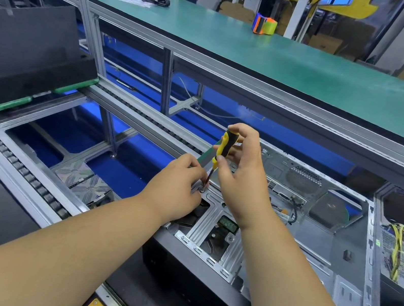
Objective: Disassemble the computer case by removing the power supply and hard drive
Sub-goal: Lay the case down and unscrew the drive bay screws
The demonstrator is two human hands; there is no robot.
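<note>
An open computer case [319,242] lies on its side on the dark bench. My right hand [242,175] grips a yellow and black screwdriver [224,147], held upright with its tip on a screw [202,189] at the case's far left corner. My left hand [179,186] pinches the bracket right beside that screw. Below the hands sits the silver drive cage [210,237], with a drive's green board [227,224] showing through it. The power supply [396,260], with yellow and black wires, lies at the case's right end.
A roller conveyor rail [31,177] runs diagonally at the left, carrying a black case [25,53] on a green pallet. A raised green shelf [265,56] crosses behind, holding a black cable [155,0] and a tape dispenser [264,24]. Patterned boards [84,181] lie left of the case.
</note>
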